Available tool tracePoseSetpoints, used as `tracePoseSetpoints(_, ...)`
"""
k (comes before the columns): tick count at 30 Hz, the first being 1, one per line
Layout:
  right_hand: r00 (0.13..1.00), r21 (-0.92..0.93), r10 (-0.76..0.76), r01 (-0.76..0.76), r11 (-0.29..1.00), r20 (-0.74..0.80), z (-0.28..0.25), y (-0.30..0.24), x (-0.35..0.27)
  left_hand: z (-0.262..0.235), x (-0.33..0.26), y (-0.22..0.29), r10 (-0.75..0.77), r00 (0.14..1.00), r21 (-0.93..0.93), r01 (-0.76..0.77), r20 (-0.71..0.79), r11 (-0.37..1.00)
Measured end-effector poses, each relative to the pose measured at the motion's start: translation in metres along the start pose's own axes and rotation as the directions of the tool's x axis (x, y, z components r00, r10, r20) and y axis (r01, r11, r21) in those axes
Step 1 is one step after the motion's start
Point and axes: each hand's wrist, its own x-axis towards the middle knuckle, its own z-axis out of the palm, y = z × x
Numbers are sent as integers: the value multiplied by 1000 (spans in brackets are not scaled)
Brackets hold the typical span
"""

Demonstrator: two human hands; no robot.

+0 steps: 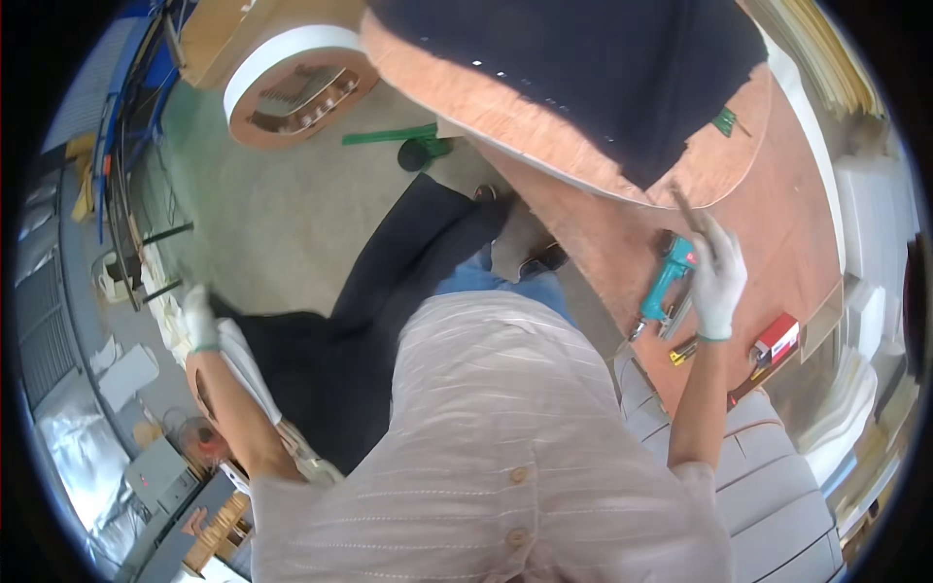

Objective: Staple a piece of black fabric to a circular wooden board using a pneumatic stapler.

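Observation:
My left hand [200, 321], in a white glove and blurred by motion, is closed at the edge of a large black fabric piece [321, 360]. The fabric hangs from that hand across my left side and past my legs. My right hand [719, 277], also gloved in white, is over the wooden table with fingers stretched toward the rim of a rounded plywood panel [544, 126]. A thin brownish shape shows at its fingertips; whether it is a bare finger or a tool I cannot make out. Black fabric [583, 58] covers much of the panel. A teal air stapler [669, 277] lies beside my right hand.
A red-and-white box [776, 337] and a yellow-and-black tool [683, 351] lie on the table [787, 243]. A round wooden frame with a white rim [301, 87] and a green object [418, 146] are on the floor. Pale foam sheets [826, 58] stand at right.

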Motion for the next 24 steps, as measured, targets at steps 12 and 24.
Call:
tracePoseSetpoints(12, 643, 414, 691, -560, 718, -330, -3, -29, -161, 180, -36, -102, -485, 643, 171, 488, 593, 856)
tracePoseSetpoints(24, 41, 817, 919, -444, 369, -392, 10, 27, -322, 258, 72, -39, -624, 594, -246, 794, 508, 556)
